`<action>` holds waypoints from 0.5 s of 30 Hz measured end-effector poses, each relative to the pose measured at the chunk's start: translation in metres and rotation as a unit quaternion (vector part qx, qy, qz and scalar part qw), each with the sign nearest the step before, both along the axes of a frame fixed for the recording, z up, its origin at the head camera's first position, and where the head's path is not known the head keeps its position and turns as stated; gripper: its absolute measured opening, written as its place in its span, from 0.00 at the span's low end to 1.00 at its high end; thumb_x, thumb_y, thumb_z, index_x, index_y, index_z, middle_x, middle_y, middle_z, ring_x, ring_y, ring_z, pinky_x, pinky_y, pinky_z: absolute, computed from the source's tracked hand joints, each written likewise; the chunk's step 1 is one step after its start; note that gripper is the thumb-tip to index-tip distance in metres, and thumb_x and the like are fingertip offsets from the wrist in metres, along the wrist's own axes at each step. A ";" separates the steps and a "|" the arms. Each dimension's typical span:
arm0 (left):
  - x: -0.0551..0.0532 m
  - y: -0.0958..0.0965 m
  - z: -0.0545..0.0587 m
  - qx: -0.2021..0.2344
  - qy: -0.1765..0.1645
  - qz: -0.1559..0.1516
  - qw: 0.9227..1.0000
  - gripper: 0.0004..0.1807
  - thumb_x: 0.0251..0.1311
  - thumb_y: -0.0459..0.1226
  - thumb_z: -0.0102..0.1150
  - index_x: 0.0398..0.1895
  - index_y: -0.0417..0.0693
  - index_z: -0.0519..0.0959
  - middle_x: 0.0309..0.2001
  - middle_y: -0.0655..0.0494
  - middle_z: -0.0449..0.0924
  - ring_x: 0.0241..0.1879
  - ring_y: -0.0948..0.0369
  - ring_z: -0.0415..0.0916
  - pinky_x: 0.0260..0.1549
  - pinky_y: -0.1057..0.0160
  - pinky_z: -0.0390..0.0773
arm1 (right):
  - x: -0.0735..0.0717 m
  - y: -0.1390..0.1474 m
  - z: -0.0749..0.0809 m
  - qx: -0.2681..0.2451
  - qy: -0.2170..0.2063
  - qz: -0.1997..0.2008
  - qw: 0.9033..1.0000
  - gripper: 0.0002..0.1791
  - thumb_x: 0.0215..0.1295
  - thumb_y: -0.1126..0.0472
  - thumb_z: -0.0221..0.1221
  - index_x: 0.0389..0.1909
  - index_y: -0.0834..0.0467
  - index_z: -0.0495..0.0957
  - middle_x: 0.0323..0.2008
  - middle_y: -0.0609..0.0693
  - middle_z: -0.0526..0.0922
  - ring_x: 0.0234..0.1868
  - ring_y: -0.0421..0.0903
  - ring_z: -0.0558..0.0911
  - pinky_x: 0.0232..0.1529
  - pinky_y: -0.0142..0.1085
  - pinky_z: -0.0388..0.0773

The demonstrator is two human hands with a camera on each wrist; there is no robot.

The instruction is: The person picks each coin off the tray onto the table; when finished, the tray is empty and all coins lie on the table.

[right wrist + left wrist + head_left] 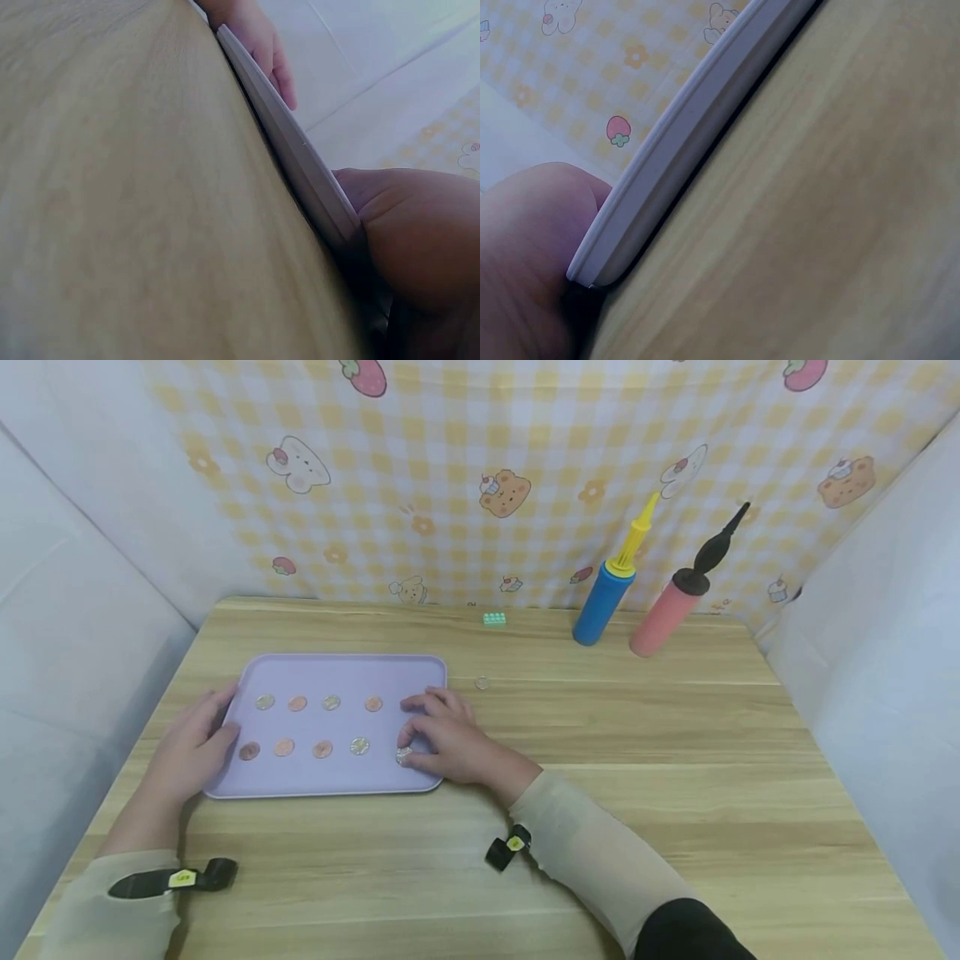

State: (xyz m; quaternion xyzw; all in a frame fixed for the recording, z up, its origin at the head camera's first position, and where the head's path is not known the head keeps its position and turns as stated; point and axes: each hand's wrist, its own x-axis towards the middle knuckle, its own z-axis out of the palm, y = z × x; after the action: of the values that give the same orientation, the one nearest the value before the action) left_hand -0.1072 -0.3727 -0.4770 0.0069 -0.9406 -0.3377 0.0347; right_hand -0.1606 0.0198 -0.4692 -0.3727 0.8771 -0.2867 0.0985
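Observation:
A lilac tray (341,782) lies on the table with two rows of silver and copper-coloured coins. At its left side my left hand (187,747) holds the rim, thumb over the edge; the left wrist view shows the palm (525,247) against the tray's corner. Over the tray's right end is my right hand (446,739), pinching a silver coin (402,755) between thumb and forefinger at the end of the near row. A silver coin (360,746) lies just left of it. In the right wrist view the tray wall (300,165) hides the fingertips.
One silver coin (482,682) lies on the wooden table (600,727) right of the tray. Behind it sits a small mint toy brick (494,619). A blue-and-yellow hand pump (603,602) and a pink-and-black hand pump (670,610) stand at the back right by the checked cloth.

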 end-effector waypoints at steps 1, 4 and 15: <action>0.000 0.000 0.000 -0.001 -0.001 0.001 1.000 0.33 0.82 0.37 0.43 0.85 0.38 0.54 0.81 0.25 0.51 0.81 0.28 0.40 0.75 0.24 0.40 | 0.000 0.000 -0.001 -0.005 0.004 0.003 1.000 0.08 0.69 0.50 0.72 0.42 0.44 0.84 0.75 0.49 0.70 0.82 0.57 0.51 0.81 0.61 0.39; 0.000 0.000 0.000 -0.004 -0.001 0.004 1.000 0.33 0.82 0.38 0.43 0.85 0.38 0.54 0.81 0.26 0.50 0.81 0.28 0.40 0.75 0.23 0.40 | -0.002 0.001 -0.003 -0.017 0.016 0.014 1.000 0.08 0.68 0.51 0.73 0.41 0.44 0.83 0.69 0.45 0.76 0.80 0.54 0.56 0.81 0.59 0.40; -0.002 -0.003 -0.005 -0.010 0.026 -0.004 1.000 0.34 0.80 0.37 0.51 0.84 0.38 0.57 0.78 0.24 0.56 0.78 0.25 0.48 0.74 0.23 0.48 | -0.003 0.001 -0.005 -0.061 0.016 0.048 0.997 0.04 0.68 0.54 0.74 0.39 0.41 0.88 0.41 0.27 0.85 0.67 0.42 0.71 0.78 0.59 0.40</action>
State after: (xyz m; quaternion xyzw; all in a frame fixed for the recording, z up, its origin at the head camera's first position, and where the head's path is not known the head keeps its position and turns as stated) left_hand -0.1091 -0.3761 -0.4821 -0.0065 -0.9426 -0.3289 0.0581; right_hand -0.1632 0.0209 -0.4739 -0.4246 0.8403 -0.3285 0.0750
